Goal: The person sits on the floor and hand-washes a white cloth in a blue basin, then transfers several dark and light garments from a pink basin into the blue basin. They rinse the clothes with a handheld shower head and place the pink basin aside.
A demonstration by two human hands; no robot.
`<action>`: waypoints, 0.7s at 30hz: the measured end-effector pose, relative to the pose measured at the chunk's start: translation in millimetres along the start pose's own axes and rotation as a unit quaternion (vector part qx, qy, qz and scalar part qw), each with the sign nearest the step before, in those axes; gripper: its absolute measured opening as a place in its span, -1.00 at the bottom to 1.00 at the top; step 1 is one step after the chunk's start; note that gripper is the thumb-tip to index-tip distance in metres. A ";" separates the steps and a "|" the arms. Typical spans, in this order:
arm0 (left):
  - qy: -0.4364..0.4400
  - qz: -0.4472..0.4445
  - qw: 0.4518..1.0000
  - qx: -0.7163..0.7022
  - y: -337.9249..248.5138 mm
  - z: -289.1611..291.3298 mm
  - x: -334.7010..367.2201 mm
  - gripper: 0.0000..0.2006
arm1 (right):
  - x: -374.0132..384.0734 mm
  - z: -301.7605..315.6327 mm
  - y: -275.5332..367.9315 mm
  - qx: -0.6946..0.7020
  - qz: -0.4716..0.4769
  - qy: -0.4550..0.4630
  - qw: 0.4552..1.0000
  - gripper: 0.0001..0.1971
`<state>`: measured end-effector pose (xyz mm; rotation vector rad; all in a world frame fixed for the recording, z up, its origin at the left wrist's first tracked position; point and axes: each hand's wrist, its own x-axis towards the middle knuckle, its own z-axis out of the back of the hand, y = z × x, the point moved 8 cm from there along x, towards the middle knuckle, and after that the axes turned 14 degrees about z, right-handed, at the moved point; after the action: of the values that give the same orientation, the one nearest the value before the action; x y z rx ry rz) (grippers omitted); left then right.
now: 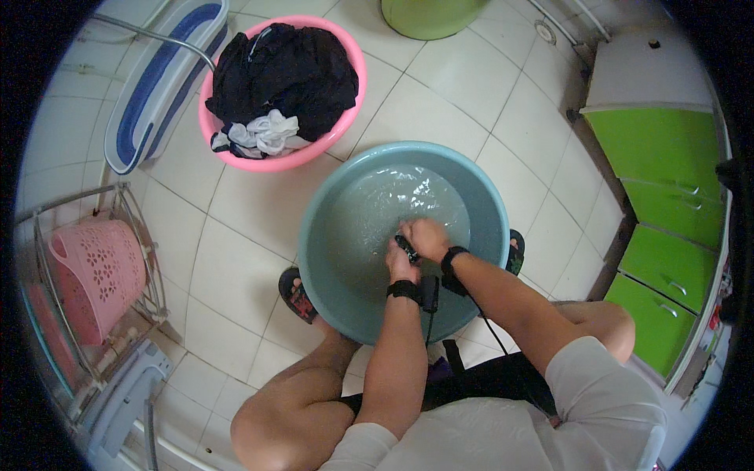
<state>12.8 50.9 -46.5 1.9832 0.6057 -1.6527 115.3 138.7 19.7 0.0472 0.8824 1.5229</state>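
A large blue-green basin (479, 180) stands between my feet, partly filled with cloudy water (369, 212). My left hand (401, 265) and my right hand (426, 238) meet over the water near its middle, their fingers closed together. Between them shows a small dark wet item (407, 249), too little of it visible to name its kind. The fingertips are partly hidden at the water. Black straps circle both wrists, and a small black box (429, 293) with a cable sits by the left wrist.
Beyond the basin at left, a pink tub (359, 102) holds black clothes (290, 74) and white cloth (271, 132). A folded blue-and-white tub (161, 86) leans at the wall. Left is a rack with a pink basket (102, 271); right, green cabinets (660, 212). A green container (432, 20) stands far.
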 end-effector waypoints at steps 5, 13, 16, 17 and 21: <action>0.136 0.021 0.983 -0.122 4.1 -8.9 2.4 -0.56 | -6.4 17.6 -14.2 -0.032 -0.082 -0.180 0.980 -0.65; 0.194 0.044 0.976 -0.094 -15.0 -5.8 3.1 -0.58 | -4.9 -9.6 57.5 0.178 0.053 0.058 0.981 -0.54; 0.205 -0.019 0.978 -0.040 -19.5 -20.6 1.3 -0.64 | 6.0 6.6 50.7 0.085 0.054 0.049 0.994 -0.51; 0.182 -0.017 0.982 -0.053 -17.2 -19.4 3.2 -0.66 | 9.1 15.9 40.3 0.070 0.038 0.004 0.997 -0.53; 0.106 0.040 0.990 -0.082 1.2 -7.4 11.2 -0.75 | 10.3 34.4 0.2 0.029 0.000 -0.164 0.986 -0.64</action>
<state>21.1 54.9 -56.3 2.0477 0.7054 -1.3120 131.1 164.4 39.1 0.3315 0.6605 1.4382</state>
